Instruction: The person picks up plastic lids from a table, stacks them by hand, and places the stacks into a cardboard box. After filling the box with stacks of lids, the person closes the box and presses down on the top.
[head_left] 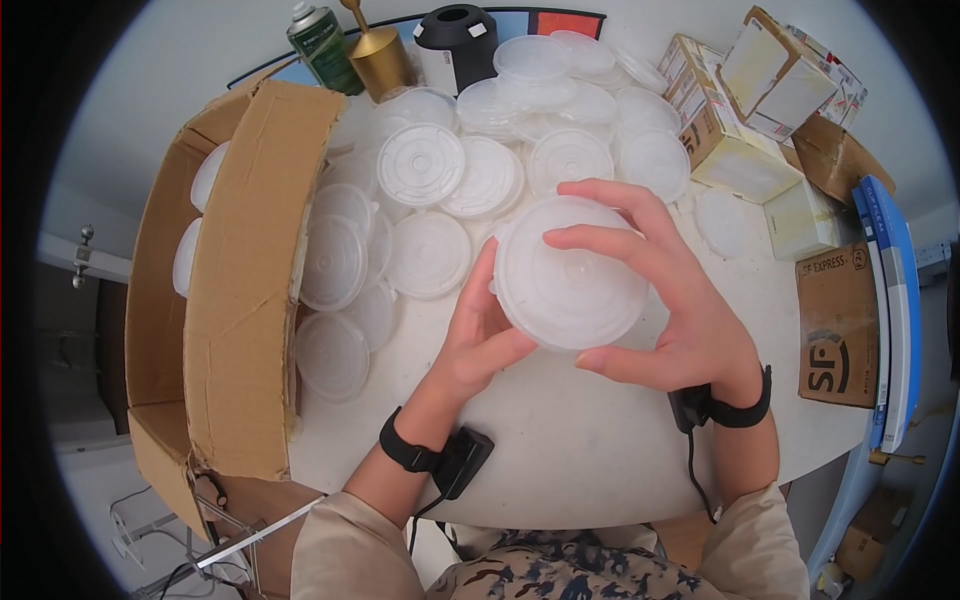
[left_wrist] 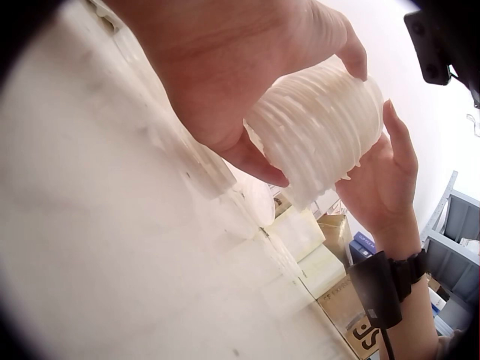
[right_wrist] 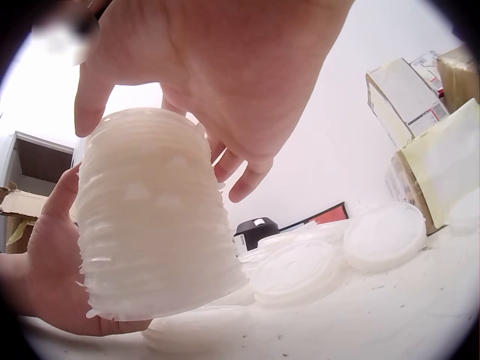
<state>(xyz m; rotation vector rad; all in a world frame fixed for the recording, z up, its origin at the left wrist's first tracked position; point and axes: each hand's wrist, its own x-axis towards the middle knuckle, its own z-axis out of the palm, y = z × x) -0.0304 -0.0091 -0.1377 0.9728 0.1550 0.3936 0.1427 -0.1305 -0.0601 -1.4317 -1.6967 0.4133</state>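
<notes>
A tall stack of translucent round plastic lids (head_left: 572,275) is held between both hands above the table. My left hand (head_left: 475,335) grips its left and lower side in the head view, while my right hand (head_left: 680,300) curls round its right side, fingers at the upper rim. Seen from the left wrist, the stack (left_wrist: 322,124) lies tilted between the left hand (left_wrist: 225,67) and the right hand (left_wrist: 386,184). The right wrist view shows the stack's many layered edges (right_wrist: 154,217), with the right hand (right_wrist: 217,67) at its top and the left hand (right_wrist: 52,262) at its lower left.
Loose lids (head_left: 430,255) spread in piles over the table's (head_left: 560,440) middle and back. An open cardboard box (head_left: 245,280) with lids inside stands left. Small boxes (head_left: 740,150), an SF carton (head_left: 838,330) and blue folders (head_left: 895,300) line the right. A spray can (head_left: 325,50) stands behind.
</notes>
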